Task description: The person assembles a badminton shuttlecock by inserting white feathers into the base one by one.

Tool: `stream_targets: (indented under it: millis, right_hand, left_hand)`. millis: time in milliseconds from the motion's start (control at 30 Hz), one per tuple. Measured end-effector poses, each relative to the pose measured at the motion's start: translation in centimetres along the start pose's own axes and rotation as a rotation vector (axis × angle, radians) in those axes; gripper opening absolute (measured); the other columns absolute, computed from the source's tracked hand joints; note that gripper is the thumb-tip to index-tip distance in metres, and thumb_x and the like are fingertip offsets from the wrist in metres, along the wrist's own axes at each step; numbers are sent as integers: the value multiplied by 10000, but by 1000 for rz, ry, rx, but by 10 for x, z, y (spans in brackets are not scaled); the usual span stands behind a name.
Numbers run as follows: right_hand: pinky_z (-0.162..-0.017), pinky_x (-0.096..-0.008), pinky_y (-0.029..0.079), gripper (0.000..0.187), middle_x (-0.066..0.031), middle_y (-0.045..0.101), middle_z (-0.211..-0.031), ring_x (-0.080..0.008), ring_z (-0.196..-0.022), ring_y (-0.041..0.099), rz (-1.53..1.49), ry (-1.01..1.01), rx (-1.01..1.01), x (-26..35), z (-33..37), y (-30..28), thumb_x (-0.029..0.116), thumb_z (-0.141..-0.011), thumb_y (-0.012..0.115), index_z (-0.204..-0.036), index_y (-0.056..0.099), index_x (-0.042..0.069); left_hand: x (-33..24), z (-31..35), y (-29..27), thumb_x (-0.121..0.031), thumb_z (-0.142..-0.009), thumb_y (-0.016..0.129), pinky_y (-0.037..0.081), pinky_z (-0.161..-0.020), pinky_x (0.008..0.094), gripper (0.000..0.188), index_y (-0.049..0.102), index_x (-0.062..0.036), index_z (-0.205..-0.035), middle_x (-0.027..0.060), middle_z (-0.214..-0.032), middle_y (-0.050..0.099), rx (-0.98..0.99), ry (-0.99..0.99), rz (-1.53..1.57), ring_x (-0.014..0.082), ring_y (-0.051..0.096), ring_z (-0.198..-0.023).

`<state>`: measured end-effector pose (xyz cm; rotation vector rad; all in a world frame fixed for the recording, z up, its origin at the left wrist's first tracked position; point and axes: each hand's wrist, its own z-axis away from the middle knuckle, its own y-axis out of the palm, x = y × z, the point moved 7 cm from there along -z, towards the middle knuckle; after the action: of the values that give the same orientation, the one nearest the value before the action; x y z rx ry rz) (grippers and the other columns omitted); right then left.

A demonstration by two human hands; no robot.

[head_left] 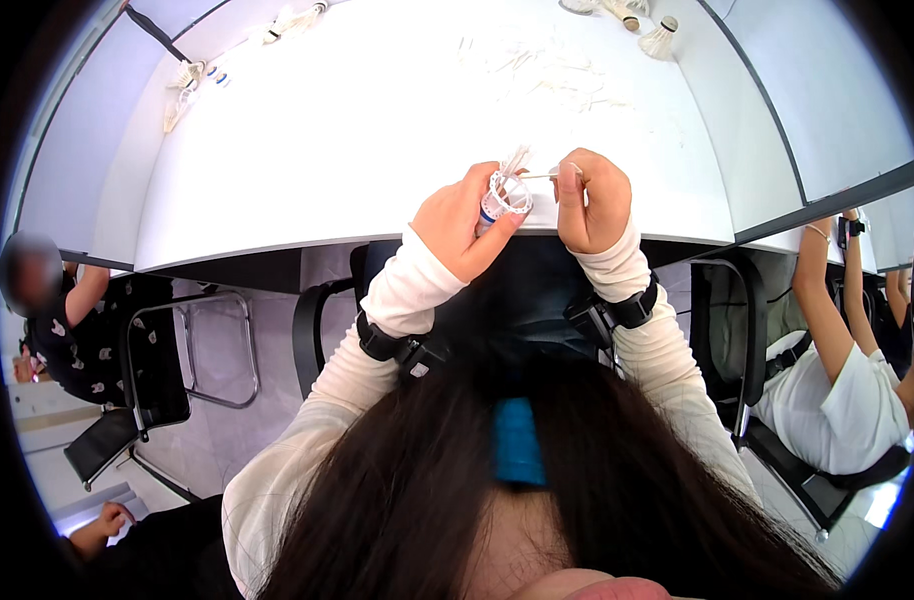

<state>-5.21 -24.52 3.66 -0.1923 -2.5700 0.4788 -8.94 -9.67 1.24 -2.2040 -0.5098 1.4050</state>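
My left hand is closed around a partly feathered shuttlecock with a white ring-shaped frame and a blue band near its base. A few pale feather pieces stick up from its far side. Just to the right, my right hand pinches a thin white feather between thumb and fingers. The feather's shaft points left and reaches the shuttlecock's rim; whether it touches is too small to tell. Both hands are over the near edge of the white table.
Loose white feather pieces are scattered at the table's far middle. Shuttlecocks lie along the sides, one at the far right and others at the left, beside small blue-and-white caps. Partition walls flank the table. People sit on both sides.
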Motion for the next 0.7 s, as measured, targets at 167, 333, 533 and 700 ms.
stream_targets:
  millis: [167, 333, 533, 700]
  right_hand:
    - [-472, -349, 382, 82, -118, 496, -612, -288, -499, 475, -26, -37, -25, 5, -1, 0, -8, -845, 600, -822, 524, 13]
    - [-478, -354, 390, 92, -116, 501, -618, -296, -512, 485, 4, -95, 4, 10, -1, 1, -23, -833, 594, -830, 509, 11]
    - [-477, -358, 390, 132, -109, 521, -629, -286, -513, 493, 39, -179, 21, 17, -3, 1, -40, -792, 608, -837, 501, 23]
    - [-473, -350, 385, 181, -95, 526, -627, -276, -509, 495, 65, -239, 17, 18, -1, 2, -50, -750, 636, -836, 503, 36]
  left_hand:
    - [2, 1, 0, -235, -898, 600, 466, -625, 307, 397, 478, 7, -1188, 129, -816, 629, -11, -28, 11, 248, 615, -688]
    - [-1, 2, -1, -226, -900, 595, 469, -637, 304, 383, 485, 1, -1187, 133, -840, 640, -17, -22, 32, 251, 621, -696]
    - [0, 0, -1, -202, -897, 593, 484, -676, 310, 362, 492, -4, -1183, 147, -897, 655, -33, -29, 4, 279, 647, -757]
    - [2, -1, 0, -180, -897, 588, 492, -700, 311, 344, 494, -2, -1176, 159, -923, 662, -29, -43, -12, 289, 663, -805]
